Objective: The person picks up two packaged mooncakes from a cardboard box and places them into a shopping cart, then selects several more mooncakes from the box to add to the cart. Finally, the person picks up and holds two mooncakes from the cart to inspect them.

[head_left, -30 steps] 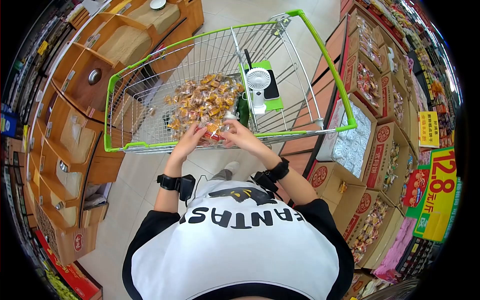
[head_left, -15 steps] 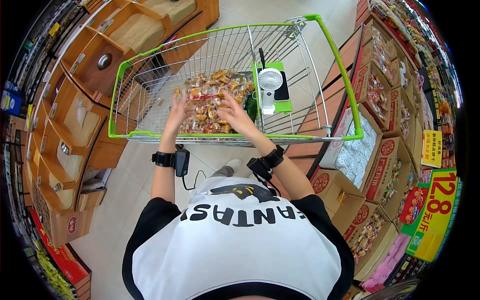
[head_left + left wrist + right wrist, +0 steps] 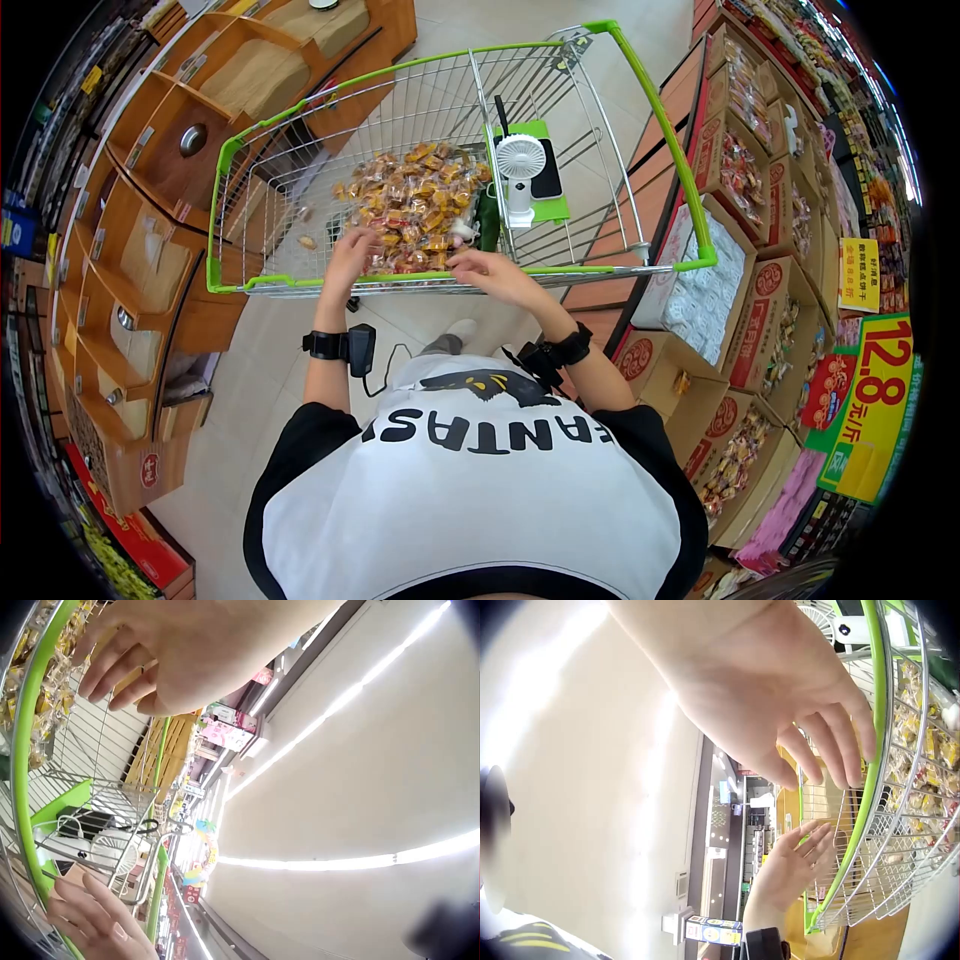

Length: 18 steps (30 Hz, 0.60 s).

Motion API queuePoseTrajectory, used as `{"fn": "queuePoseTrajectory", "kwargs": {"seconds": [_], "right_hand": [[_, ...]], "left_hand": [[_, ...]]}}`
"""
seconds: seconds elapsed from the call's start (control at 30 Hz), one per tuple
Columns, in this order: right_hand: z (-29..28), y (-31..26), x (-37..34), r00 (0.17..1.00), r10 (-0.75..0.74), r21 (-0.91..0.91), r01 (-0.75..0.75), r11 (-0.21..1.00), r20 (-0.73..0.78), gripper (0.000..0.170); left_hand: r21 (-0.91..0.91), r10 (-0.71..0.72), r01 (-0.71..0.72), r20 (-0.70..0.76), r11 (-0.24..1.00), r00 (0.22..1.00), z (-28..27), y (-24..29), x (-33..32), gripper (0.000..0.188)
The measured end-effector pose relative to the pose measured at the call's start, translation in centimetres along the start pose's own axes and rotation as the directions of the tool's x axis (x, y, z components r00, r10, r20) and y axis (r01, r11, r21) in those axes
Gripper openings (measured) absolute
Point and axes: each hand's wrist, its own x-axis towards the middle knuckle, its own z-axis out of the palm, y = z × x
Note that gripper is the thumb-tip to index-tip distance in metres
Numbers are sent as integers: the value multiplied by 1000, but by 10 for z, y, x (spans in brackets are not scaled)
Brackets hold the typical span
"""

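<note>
A heap of small wrapped snacks (image 3: 425, 200) in clear plastic with yellow and orange printing lies in the shopping cart's wire basket. My left hand (image 3: 350, 258) hovers by the near side of the heap, fingers loosely bent and holding nothing. Across from it, my right hand (image 3: 493, 275) is over the green near rim (image 3: 400, 281), with relaxed fingers and no object in them. In the right wrist view the right fingertips (image 3: 847, 769) come right up to the green rim. A dark green object (image 3: 488, 222) lies against the heap's right side.
A white handheld fan (image 3: 520, 175) and a black phone (image 3: 546, 170) sit on the cart's green seat flap (image 3: 550, 208). Wooden bulk bins (image 3: 140, 260) line the left. Cardboard boxes of packaged sweets (image 3: 745, 450) and a yellow price sign (image 3: 880, 400) stand on the right.
A second ago both hands held a reddish package at the heap's near edge. Then they spread over the heap, a red strip between them. Now they are drawn back toward the near rim, without it.
</note>
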Motion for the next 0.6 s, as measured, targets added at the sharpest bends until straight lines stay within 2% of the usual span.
{"fn": "queuePoseTrajectory", "kwargs": {"seconds": [0.07, 0.13, 0.17, 0.2, 0.27, 0.43, 0.5, 0.6], "right_hand": [[-2, -2, -11, 999, 30, 10, -30, 999, 33, 29], [-3, 0, -20, 1000, 8, -25, -8, 1000, 16, 29], [-4, 1, -24, 1000, -17, -63, 17, 998, 5, 30], [-5, 1, -29, 1000, -16, -62, 16, 998, -2, 30], [-8, 0, -38, 1000, -22, -176, 21, 984, -2, 33], [-19, -6, -62, 999, 25, -170, -29, 985, -26, 34], [-23, -6, -73, 997, 25, -177, -37, 984, -67, 34], [-31, -11, -94, 995, 57, -204, -73, 976, -83, 34]], "left_hand": [[18, 18, -19, 45, 1000, 999, 11, 4, -1, 19], [48, 110, -123, 219, 991, 970, 30, 8, -2, 18], [50, 110, -124, 224, 991, 968, 39, 9, -3, 18], [35, 116, -134, 314, 990, 942, 49, 11, -3, 17], [3, 159, -180, 455, 984, 876, 66, 23, -8, 16], [15, 187, -237, 569, 971, 801, 101, 33, -7, 17], [56, 234, -354, 652, 934, 721, 112, 40, -6, 17], [97, 157, -342, 751, 935, 642, 131, 61, -17, 18]]}}
